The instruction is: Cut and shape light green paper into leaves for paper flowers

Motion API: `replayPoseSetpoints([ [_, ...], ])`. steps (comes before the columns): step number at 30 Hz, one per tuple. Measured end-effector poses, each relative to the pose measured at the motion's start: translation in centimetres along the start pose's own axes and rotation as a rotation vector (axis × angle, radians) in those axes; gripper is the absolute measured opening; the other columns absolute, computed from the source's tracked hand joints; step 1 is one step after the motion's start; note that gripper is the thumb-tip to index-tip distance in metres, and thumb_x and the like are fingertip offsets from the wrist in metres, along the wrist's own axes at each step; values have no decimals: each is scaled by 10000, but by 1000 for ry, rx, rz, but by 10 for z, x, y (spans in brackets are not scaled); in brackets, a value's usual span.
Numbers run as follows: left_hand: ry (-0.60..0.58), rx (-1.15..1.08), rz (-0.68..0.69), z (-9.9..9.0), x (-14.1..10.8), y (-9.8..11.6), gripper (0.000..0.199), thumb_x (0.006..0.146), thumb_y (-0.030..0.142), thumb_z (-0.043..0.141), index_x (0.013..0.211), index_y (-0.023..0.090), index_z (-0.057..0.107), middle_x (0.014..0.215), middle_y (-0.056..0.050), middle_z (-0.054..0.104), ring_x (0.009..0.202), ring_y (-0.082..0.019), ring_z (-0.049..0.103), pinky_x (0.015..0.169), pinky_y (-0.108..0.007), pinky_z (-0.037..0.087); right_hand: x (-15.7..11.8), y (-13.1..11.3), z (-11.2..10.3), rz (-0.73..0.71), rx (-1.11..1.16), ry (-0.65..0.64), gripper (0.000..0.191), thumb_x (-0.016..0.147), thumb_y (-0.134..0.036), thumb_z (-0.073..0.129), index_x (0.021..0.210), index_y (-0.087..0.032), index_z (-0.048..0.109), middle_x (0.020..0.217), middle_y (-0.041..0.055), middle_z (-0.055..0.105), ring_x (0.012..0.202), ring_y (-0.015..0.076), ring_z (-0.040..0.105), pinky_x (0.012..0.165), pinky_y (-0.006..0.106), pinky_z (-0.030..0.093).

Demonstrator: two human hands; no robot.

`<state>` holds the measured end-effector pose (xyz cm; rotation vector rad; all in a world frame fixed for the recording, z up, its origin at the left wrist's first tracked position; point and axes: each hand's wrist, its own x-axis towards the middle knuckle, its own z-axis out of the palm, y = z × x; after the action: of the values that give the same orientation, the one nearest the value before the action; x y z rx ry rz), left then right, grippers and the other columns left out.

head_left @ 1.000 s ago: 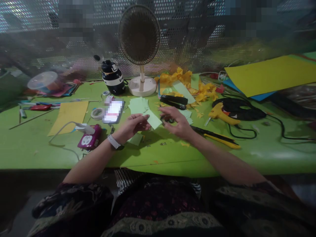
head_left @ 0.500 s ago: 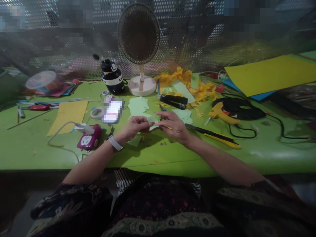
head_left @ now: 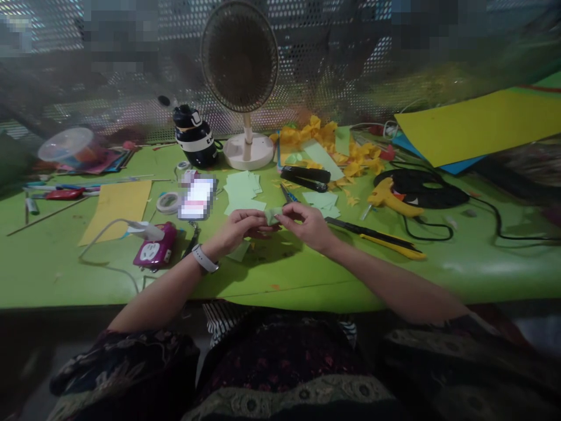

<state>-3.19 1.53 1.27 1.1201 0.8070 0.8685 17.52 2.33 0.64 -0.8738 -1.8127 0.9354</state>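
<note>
Between my two hands, just above the green table point(head_left: 315, 286), is a small piece of pale green paper point(head_left: 272, 215). My left hand point(head_left: 246, 229) has its fingers closed on the paper's left side. The thumb and fingertips of my right hand point(head_left: 309, 225) pinch its right edge. Fingers cover part of the paper, so its exact fold is hard to make out. Behind my hands lie loose pale green paper pieces point(head_left: 242, 190) and scissors point(head_left: 288, 194), partly hidden by my right hand. A black stapler point(head_left: 305, 177) sits farther back.
A yellow glue gun point(head_left: 392, 197) and a yellow-black long-handled tool point(head_left: 377, 237) lie right. At left are a phone point(head_left: 198, 197), a tape roll point(head_left: 168, 202) and a magenta power socket point(head_left: 155, 245). A fan point(head_left: 248, 151) and a dark bottle point(head_left: 196, 140) stand behind.
The paper, flat and more exposed earlier, now looks smaller and bent between my fingertips. My right fingers have curled in and uncovered more of the scissors. The view has shifted slightly.
</note>
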Motion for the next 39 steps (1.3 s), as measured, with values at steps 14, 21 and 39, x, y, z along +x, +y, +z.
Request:
replayPoseSetpoints([
  [14, 44, 122, 10, 3, 1, -3, 369, 763, 463, 799, 907, 129, 739, 897, -89, 780, 928, -220, 746, 787, -334, 615, 0, 1, -1, -37, -36, -30, 175, 896, -342, 622, 834, -179, 640, 815, 42, 662, 754, 166, 623, 727, 346, 543],
  [21, 60, 125, 12, 2, 1, -5, 346, 763, 464, 796, 884, 144, 744, 888, -83, 780, 906, -210, 747, 785, -337, 616, -1, 2, 0, -29, -60, -31, 204, 902, -372, 612, 825, -184, 621, 818, 47, 658, 762, 176, 612, 726, 355, 527],
  [39, -62, 141, -86, 7, -5, 1, 337, 785, 463, 785, 802, 137, 706, 750, -51, 755, 774, -179, 753, 702, -275, 612, 1, -9, 0, -90, -121, -69, 317, 959, -451, 534, 758, -207, 510, 737, 6, 517, 696, 155, 489, 662, 311, 405],
])
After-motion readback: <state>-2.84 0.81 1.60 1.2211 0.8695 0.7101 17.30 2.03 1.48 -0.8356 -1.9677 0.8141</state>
